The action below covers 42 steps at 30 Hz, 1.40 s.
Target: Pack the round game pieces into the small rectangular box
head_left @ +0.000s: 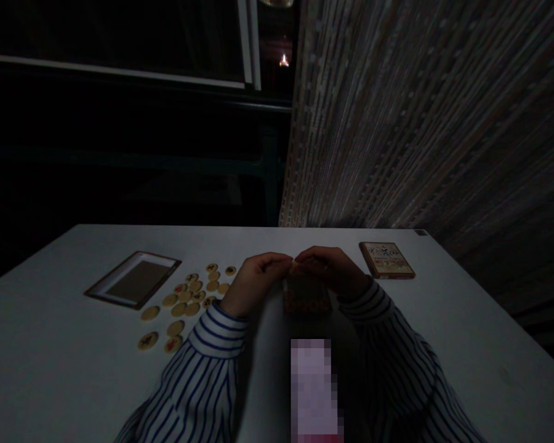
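Observation:
My left hand [258,280] and my right hand [330,267] meet above a dark, shallow box [307,292]. Their fingertips are pinched together around a small pale disc with a reddish mark, apparently a Chinese chess piece [295,265], mostly hidden by the fingers. Along the box's near side lies a row of round pieces [309,306], dim in the shadow. Left of my left hand, several round Chinese chess pieces [184,296] are scattered, some with black or red characters facing up and others blank side up.
On the white table [447,357], an open tray-like box part [133,280] lies at the left. A flat box with printed characters [386,259] lies at the right. Behind the table hangs a string curtain [351,123]. The room is dim, and a pixelated patch covers the near middle.

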Each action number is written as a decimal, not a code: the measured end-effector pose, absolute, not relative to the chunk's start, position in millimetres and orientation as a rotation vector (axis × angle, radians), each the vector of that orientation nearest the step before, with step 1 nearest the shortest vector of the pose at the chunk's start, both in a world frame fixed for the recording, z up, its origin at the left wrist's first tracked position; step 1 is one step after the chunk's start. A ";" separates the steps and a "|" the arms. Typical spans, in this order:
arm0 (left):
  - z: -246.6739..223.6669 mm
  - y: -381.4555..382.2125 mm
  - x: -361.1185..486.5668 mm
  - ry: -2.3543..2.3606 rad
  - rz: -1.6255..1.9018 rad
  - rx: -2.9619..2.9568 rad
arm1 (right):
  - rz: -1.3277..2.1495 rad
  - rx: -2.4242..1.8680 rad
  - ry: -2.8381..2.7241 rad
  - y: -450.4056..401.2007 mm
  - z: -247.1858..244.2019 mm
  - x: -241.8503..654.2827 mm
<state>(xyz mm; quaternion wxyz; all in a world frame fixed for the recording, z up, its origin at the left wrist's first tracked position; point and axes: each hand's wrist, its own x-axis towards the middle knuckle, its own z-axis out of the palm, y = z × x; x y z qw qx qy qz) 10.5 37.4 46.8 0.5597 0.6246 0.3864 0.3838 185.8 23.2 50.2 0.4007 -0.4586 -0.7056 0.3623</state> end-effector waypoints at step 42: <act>39.8 41.5 12.6 0.914 0.924 1.379 | 0.117 -1.150 -2.306 24.3 48.0 182.8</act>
